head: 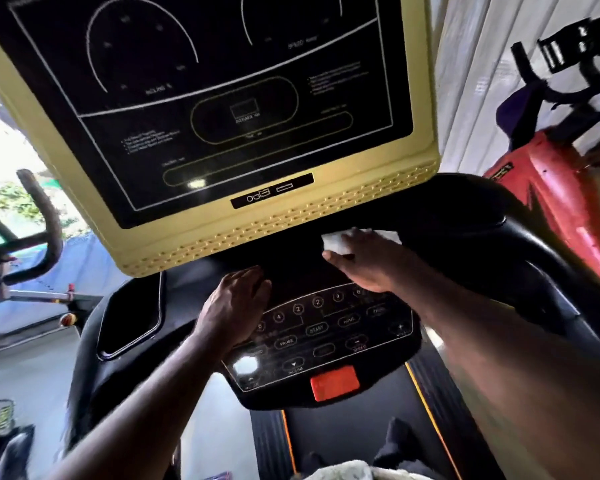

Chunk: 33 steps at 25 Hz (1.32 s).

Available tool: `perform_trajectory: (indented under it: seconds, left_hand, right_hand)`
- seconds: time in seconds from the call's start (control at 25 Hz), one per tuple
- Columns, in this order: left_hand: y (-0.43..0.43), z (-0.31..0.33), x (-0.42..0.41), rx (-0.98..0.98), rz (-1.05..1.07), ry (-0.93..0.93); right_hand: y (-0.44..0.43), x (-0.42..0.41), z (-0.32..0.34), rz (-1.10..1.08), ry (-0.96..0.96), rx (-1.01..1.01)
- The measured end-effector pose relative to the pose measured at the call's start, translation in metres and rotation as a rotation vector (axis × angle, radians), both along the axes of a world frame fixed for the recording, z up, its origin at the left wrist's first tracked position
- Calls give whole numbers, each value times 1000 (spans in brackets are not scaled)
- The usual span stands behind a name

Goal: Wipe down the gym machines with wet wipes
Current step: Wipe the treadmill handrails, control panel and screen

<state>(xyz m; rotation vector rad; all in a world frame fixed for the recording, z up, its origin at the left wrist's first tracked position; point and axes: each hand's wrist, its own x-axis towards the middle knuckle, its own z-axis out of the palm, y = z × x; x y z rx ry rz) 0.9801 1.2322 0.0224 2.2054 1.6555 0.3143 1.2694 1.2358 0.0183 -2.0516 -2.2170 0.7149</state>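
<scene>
Both hands flat: right hand (364, 263) presses wipe (336, 242), left hand (238, 303) (empty) rests on console (326, 337).

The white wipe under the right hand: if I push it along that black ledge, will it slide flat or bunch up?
Probably floppy: the wipe shows crumpled folds beside the right hand, so it may bunch unless pressed flat. It looks thin and light, likely gliding easily over the smooth black ledge.

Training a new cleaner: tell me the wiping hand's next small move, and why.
Probably slide the right hand with the wet wipe leftward along the black ledge under the display: the wipe is pressed at the ledge's right part, while the left hand rests on the button panel.
</scene>
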Motion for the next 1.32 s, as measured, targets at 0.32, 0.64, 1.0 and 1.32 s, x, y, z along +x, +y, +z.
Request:
perform_trajectory:
  seconds: [0.32,0.64,1.0,1.32]
  left_hand:
    - [-4,4,29,-13,171,22]
    - [-6,10,24,-76,149,-43]
    - [-29,-5,10,198,556,-168]
    - [-42,-3,-45,120,494,-286]
  right_hand:
    - [-70,16,-6,-116,-146,358]
    - [0,54,-11,23,-40,-59]
    - [73,-73,9,553,-193,-147]
    - [48,-133,26,433,98,-185]
